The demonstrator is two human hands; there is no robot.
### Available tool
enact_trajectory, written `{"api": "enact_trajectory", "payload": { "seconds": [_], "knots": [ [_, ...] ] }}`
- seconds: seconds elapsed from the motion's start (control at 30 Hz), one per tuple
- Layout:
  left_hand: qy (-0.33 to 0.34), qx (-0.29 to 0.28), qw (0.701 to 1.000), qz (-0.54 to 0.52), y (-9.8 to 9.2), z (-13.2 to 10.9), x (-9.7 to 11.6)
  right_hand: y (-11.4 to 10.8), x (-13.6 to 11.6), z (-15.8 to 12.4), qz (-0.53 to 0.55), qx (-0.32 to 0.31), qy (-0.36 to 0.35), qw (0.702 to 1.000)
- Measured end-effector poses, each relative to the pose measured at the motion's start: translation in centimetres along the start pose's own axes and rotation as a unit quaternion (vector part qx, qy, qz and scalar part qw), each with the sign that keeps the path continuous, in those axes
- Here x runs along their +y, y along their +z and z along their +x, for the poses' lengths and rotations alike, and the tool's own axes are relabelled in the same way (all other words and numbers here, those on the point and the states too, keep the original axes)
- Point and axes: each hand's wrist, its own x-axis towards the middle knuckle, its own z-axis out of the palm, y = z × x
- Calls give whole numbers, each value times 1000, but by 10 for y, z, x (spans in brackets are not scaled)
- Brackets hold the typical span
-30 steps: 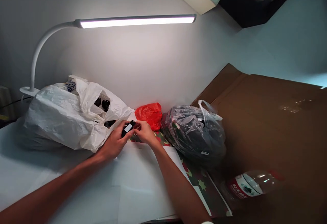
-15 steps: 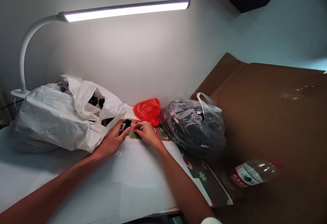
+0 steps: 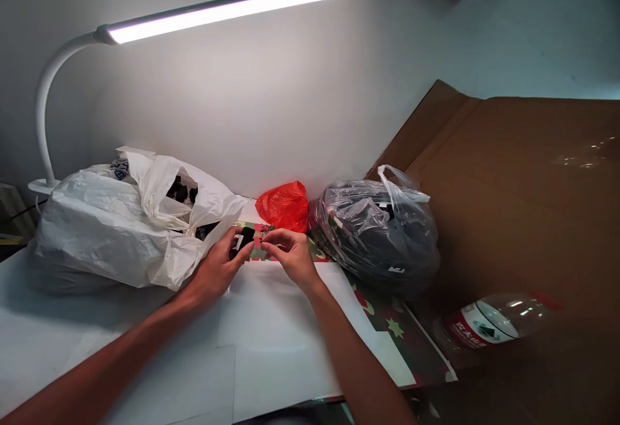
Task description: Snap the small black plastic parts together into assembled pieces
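Note:
My left hand (image 3: 219,265) is closed around a small black block-like piece (image 3: 246,238) with a pale patch on its side. Just to its right, the thumb and forefinger of my right hand (image 3: 294,258) are pinched together; whatever is between them is too small to name. Beyond my fingertips, a little heap of tiny dark bits (image 3: 266,229) lies on a camouflage-like patterned sheet (image 3: 322,255). An open white plastic bag (image 3: 104,218) with black pieces inside lies against my left hand's side.
A red plastic bag (image 3: 283,205) sits at the wall, beside a full clear bag (image 3: 372,234) of dark things. White sheets (image 3: 276,341) cover the front. Cardboard (image 3: 513,205) and a plastic bottle (image 3: 494,321) are at right. A lit lamp (image 3: 232,10) hangs above.
My right hand has lifted slightly and its thumb and forefinger have come together. The black piece has turned a little in my left hand. The whole view has shifted and tilted slightly.

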Motion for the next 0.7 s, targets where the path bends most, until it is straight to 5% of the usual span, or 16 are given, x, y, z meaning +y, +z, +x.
{"api": "enact_trajectory", "payload": {
  "seconds": [0.43,0.7],
  "knots": [
    [-130,-104,966,-200,3,8,7,6,0,-13,-86,88,-143,982],
    [-136,-107,960,-221,6,1,11,10,11,-15,-183,108,-254,944]
  ]
}}
